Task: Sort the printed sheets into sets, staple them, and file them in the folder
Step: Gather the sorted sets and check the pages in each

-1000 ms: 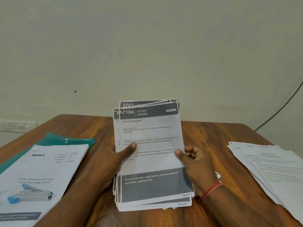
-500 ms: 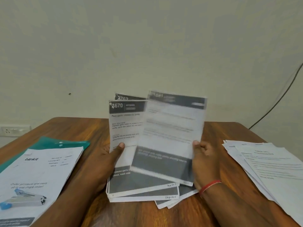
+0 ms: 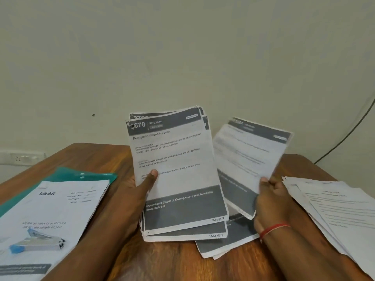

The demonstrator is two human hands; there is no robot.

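Observation:
My left hand (image 3: 140, 191) holds a stack of printed sheets (image 3: 178, 179) upright over the table, thumb pressed on the front page headed "1670 KITCHEN". My right hand (image 3: 269, 197) pinches a single sheet (image 3: 247, 159) by its right edge, tilted and blurred, to the right of the stack. A few more grey-banded sheets (image 3: 225, 240) lie flat on the table under the stack's lower edge. A blue and silver stapler (image 3: 38, 243) rests on a "blinkit" sheet (image 3: 52, 209) at the left. The teal folder (image 3: 87, 176) lies beneath that sheet.
A fanned pile of white printed pages (image 3: 341, 211) lies at the table's right edge. The wooden table (image 3: 97, 157) meets a plain wall, with a wall socket (image 3: 22, 158) at far left and a dark cable (image 3: 345, 136) at far right.
My right hand pulled the top "2104" sheet off the stack and carried it rightward. The "1670" page now faces me on the stack held by my left hand.

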